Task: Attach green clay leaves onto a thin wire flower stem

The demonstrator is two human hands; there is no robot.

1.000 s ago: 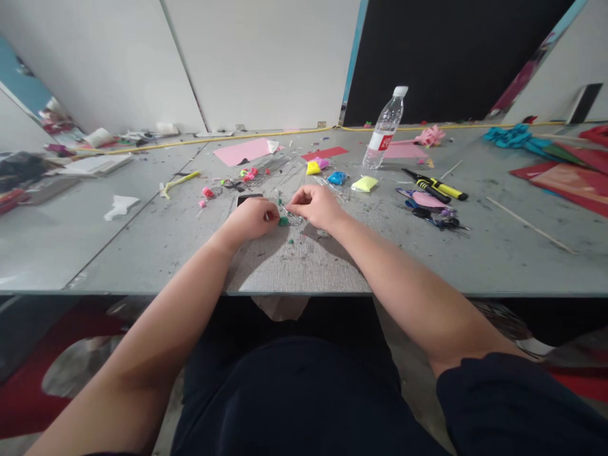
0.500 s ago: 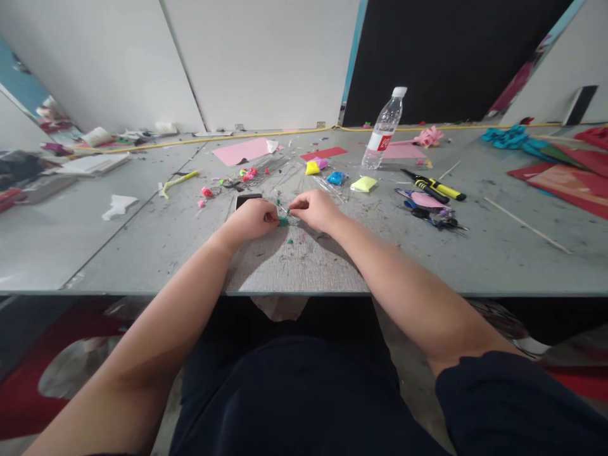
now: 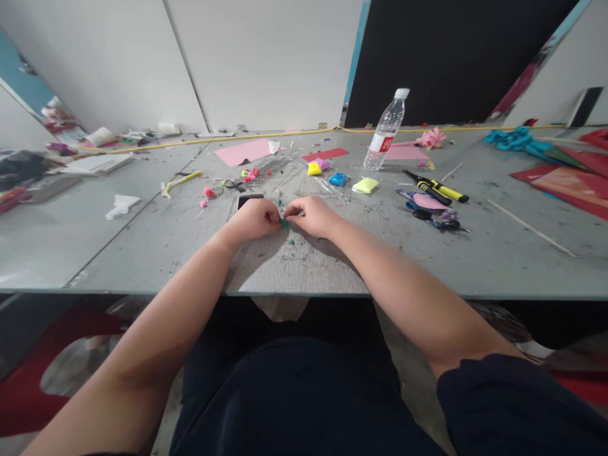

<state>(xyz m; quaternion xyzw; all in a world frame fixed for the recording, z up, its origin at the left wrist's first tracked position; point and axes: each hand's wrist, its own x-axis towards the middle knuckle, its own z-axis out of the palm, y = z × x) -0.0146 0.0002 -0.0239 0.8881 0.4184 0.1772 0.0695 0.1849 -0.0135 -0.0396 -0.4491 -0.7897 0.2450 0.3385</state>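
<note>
My left hand (image 3: 259,218) is closed, its fingers pinching a small lump of green clay (image 3: 284,222) just above the table. Close beside it, my right hand (image 3: 308,214) has thumb and fingertips together at the same green lump; whether it grips a piece of its own I cannot make out. A small green ball (image 3: 291,242) lies on the table in front of the hands. Other tiny green bits are just behind the fingertips. The corner of a dark, phone-like object (image 3: 249,199) shows behind my left hand.
Clay packets, yellow (image 3: 314,168), blue (image 3: 338,179) and pale yellow (image 3: 365,185), lie beyond my hands. A water bottle (image 3: 386,132) stands behind them. Yellow-and-black pliers (image 3: 434,189) and a thin stick (image 3: 532,228) lie to the right. Pink clay pieces (image 3: 251,174) lie at the back left.
My right hand's fingertips have moved down and slightly left, from the small green bit behind to the green lump at my left hand. The left hand has stayed nearly still.
</note>
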